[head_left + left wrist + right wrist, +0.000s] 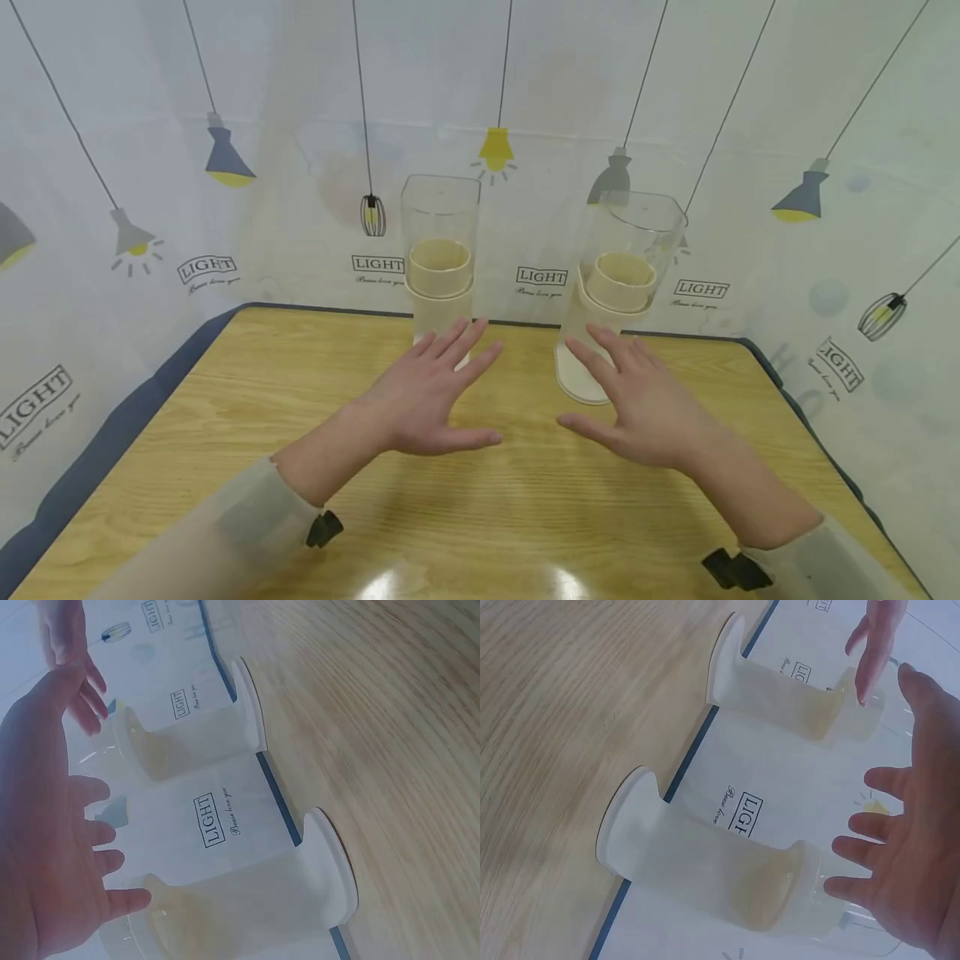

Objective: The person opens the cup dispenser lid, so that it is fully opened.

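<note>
Two tall containers, each with a clear upper part, a cream ring inside and a pale base, stand upright near the table's back edge. My left hand point(423, 396), fingers straight and spread, hovers in front of the left container point(442, 275) and hides its lower part. Likewise my right hand point(645, 400) is held out, fingers spread, before the right container point(618, 283), whose white foot point(577, 375) shows beside the fingers. Both palms face down and forward, and neither hand holds anything. In the left wrist view the left hand point(52, 855) appears at the containers' upper ends.
A wooden table point(517, 508) lies under the hands, with a dark blue border point(112, 442) along its edge. Behind it hangs a white cloth point(300, 167) printed with lamps and the word LIGHT. Small black devices point(324, 528) sit at the wrists.
</note>
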A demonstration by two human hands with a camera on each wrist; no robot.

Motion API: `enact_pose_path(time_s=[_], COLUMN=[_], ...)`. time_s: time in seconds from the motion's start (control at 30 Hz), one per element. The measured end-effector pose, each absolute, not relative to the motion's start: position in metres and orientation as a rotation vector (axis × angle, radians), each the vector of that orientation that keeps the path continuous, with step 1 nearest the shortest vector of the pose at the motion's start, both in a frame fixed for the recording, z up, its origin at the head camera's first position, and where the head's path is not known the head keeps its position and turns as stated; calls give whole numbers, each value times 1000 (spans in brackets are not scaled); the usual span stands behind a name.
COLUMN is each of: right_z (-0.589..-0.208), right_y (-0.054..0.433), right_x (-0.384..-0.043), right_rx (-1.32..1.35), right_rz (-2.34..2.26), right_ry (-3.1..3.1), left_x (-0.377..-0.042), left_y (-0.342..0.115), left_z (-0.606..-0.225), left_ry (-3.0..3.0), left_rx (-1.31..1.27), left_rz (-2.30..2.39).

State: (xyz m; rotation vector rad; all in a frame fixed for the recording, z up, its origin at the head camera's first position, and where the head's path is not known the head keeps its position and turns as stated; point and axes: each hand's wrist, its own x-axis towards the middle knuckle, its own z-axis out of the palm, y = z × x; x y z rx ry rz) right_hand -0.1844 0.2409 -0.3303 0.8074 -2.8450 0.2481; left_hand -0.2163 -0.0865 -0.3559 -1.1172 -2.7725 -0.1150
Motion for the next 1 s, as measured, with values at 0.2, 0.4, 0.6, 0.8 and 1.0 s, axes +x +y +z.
enact_pose_path(time_s=[0.2, 0.4, 0.6, 0.8, 1.0], right_z=[-323, -312, -291, -267, -250], right_y=[247, 254, 260, 265, 269], right_x=[-188, -198, -202, -210, -227], right_rx=[799, 825, 692, 575, 473], right_rz=[353, 377, 369, 442, 499], right_ry=[-2679, -2414, -2374, -2343, -2347], left_x=[-216, -217, -217, -219, -222], left_y=[-84, -78, -70, -60, -49], left_z=[-354, -355, -353, -351, -349], left_ry=[-2719, -2494, -2337, -2249, -2231], left_rx=[-1139, -1200, -1243, -1269, -1258], left_rz=[-178, -291, -384, -467, -541])
